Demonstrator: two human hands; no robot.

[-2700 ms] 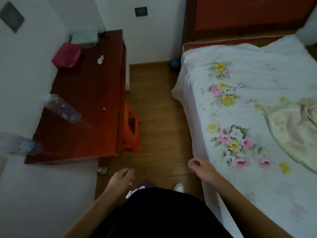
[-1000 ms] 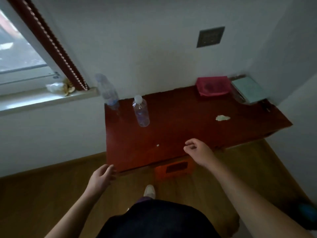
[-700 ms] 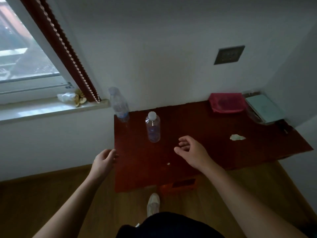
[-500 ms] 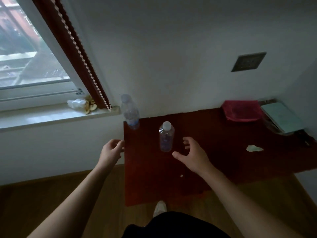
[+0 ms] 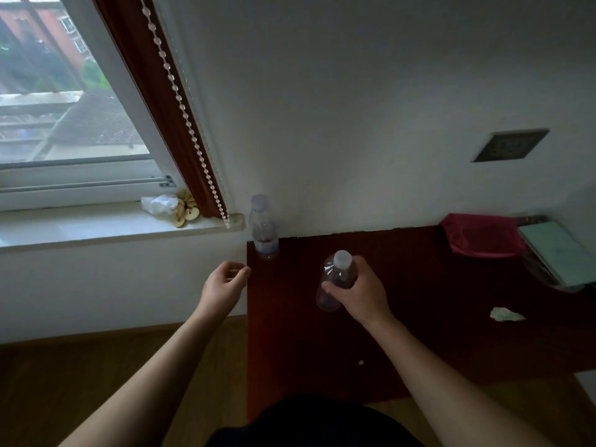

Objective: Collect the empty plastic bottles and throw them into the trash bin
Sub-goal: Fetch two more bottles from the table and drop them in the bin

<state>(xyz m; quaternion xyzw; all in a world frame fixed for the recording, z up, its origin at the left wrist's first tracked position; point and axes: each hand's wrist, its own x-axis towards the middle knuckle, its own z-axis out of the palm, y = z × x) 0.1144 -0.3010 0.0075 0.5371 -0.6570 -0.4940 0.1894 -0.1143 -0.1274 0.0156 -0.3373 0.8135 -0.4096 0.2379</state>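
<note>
1. On the dark red wooden tabletop (image 5: 419, 317), your right hand (image 5: 361, 295) has its fingers (image 5: 332, 290) wrapped around the middle of the clear plastic bottle with the white cap (image 5: 335, 279); the bottle leans, cap toward the wall.
2. At the tabletop's back left corner, against the wall, a second clear plastic bottle with a pale cap and blue label band (image 5: 263, 229) stands upright, well apart from the first.
3. Your left hand (image 5: 224, 285) hovers just off the tabletop's left edge, near that corner bottle, fingers loosely curled and holding nothing.
4. Judging by this, you are on the collecting step: one bottle is gripped, the other is not yet taken.
5. Next, the left hand should probably reach forward and close around the corner bottle's body. It looks light, so a knock could tip it toward the white window sill (image 5: 96, 227) beside the tabletop.
6. Both forearms stretch forward from your body, the right one over the tabletop, the left over the wooden floor (image 5: 64, 382).
7. No trash bin is in view, so you will have to turn to find it.
</note>
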